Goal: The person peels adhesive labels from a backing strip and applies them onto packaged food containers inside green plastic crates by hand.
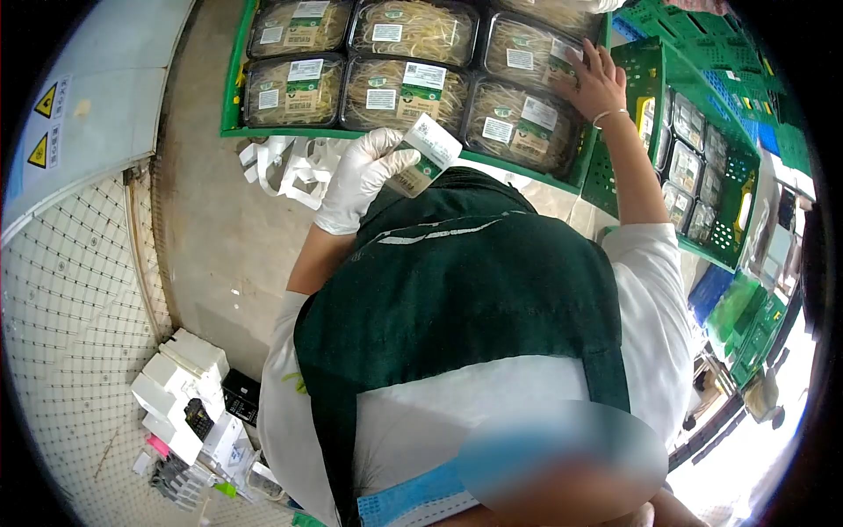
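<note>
My left hand (360, 176), in a white glove, is closed around green, white and brown printed labels (425, 156), held just in front of a green crate (351, 133). Clear-topped black trays of bean sprouts (406, 92) fill that crate in rows, and those in view carry similar labels plus a small white sticker. My right hand (595, 81), bare with a bracelet at the wrist, lies with fingers spread on the right end of a sprout tray (522, 51), touching its label. Part of that label is hidden under the fingers.
On the right stands another green crate (746, 206) holding clear-lidded packs (685, 167). White strips (290, 167) lie below the near crate's edge. White boxes (180, 386) and a black handheld device (199, 419) are at lower left. Something white, perhaps a gloved hand (600, 4), shows at the top edge.
</note>
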Demonstrator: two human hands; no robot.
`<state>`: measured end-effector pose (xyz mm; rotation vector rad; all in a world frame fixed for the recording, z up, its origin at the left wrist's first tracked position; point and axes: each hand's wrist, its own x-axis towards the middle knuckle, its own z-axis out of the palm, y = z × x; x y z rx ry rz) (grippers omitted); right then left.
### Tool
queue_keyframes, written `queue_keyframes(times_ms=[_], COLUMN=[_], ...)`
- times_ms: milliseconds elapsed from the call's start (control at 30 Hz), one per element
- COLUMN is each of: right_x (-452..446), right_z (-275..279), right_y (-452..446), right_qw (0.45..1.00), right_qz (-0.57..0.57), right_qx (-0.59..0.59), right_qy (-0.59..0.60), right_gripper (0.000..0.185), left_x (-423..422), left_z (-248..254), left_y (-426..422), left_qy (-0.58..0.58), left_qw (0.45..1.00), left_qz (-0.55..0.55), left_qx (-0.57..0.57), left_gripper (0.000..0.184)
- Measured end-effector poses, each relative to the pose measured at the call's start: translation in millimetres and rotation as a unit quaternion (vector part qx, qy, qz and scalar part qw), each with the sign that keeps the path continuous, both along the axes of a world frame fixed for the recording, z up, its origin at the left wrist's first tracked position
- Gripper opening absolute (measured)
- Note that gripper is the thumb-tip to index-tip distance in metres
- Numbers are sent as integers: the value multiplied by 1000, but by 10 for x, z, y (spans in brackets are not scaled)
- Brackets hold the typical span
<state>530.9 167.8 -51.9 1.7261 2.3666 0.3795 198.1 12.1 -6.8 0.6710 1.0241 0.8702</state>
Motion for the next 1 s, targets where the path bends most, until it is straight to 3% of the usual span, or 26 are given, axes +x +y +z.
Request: queue_keyframes(times_ms=[67, 100, 167, 200, 233, 267, 300, 367, 433, 500, 533, 567, 633, 667, 700, 767, 833, 867, 967, 1000], right_x=[-81, -104, -429, -687, -956, -1174, -1348, -1574, -1711, -1790, -1819, -1822, -1704, -1662, -1660, -1751, -1849, -1872, -1879, -1867], right_z=[150, 159, 331, 448, 574, 650, 690, 720, 686, 752, 722, 656, 577, 589, 530, -3, -285, -330, -302, -315], right_y=[17, 22, -52, -231, -447, -629, -762, -868, -902, -906, -866, -722, -113, 188, 382, 640, 564, 523, 333, 302], right_qw=[992, 993, 989, 938, 840, 814, 784, 803, 765, 757, 752, 793, 831, 858, 870, 890, 961, 976, 966, 973], right_qz=[-63, -51, -5, 49, 101, 145, 190, 146, 160, 70, 112, 140, 109, 73, 134, 149, 159, 107, 120, 122], right_qx=[-86, -64, -121, -192, -254, -280, -306, -281, -243, -295, -264, -189, -108, -100, -67, -95, 10, 5, 110, 77], right_qy=[-66, -84, 86, 285, 469, 488, 506, 505, 574, 578, 594, 561, 535, 499, 470, 420, 226, 191, 200, 180], right_gripper=[66, 65, 54, 45, 38, 33, 29, 28, 21, 16, 12, 11, 17, 23, 32, 40, 44, 47, 63, 69], left_x=[-25, -32, -2, 40, 78, 102, 164, 38, -120, -233, -222, -221, -372, -460, -557, -753, -862, -889, -962, -970], left_z=[-45, -58, 40, 52, 74, 126, 301, 169, 192, 262, 269, 265, 159, 99, 62, -14, -80, -66, -71, -61], left_y=[14, 16, 70, 89, 109, 146, 173, 143, 105, 83, 63, 56, 50, 28, -2, -71, -118, -146, -170, -155], left_qy=[13, 26, 25, 21, 16, 5, 1, 115, 171, 279, 224, 168, 176, 185, 186, 119, 108, 98, 75, 66], left_qw=[999, 998, 997, 996, 994, 992, 990, 983, 978, 955, 971, 983, 979, 974, 974, 992, 993, 993, 994, 996], left_qz=[-1, -2, -17, -3, 10, -14, 1, 2, -8, -32, -11, 9, 14, 18, 21, 26, 40, 61, 67, 62], left_qx=[32, 63, 68, 86, 104, 128, 144, 142, 123, 92, 80, 70, 100, 131, 130, 39, 28, 34, 31, 27], left_gripper=[18, 17, 25, 32, 38, 48, 39, 25, 22, 27, 26, 26, 23, 20, 20, 15, 15, 17, 22, 22])
